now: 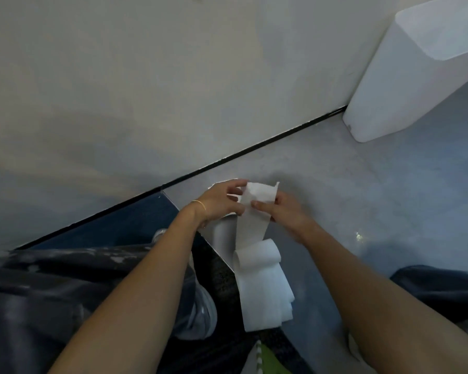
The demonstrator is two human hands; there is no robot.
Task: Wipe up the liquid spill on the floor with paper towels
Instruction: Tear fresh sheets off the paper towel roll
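Pale grey glossy floor (362, 184) against off-white wall (146, 76). Left-hand fingers (234, 188) and right-hand fingers (260, 205) pinched on long white paper towel strip (254, 225), held up above floor, trailing down into loose folds. Left hand (219, 201) wore thin gold bangle (200, 205). Faint wet glint (358, 236) right of right hand (287, 211). Tall white plastic bin (416, 76) well apart, upper right.

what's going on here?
A person crouched near the wall holds a strip of paper towel in both hands, left hand and right hand pinching its top end. The rest of the strip hangs down in loose folds. A wet glint shows on the floor to the right; no wiping yet. A white bin stands against the wall.
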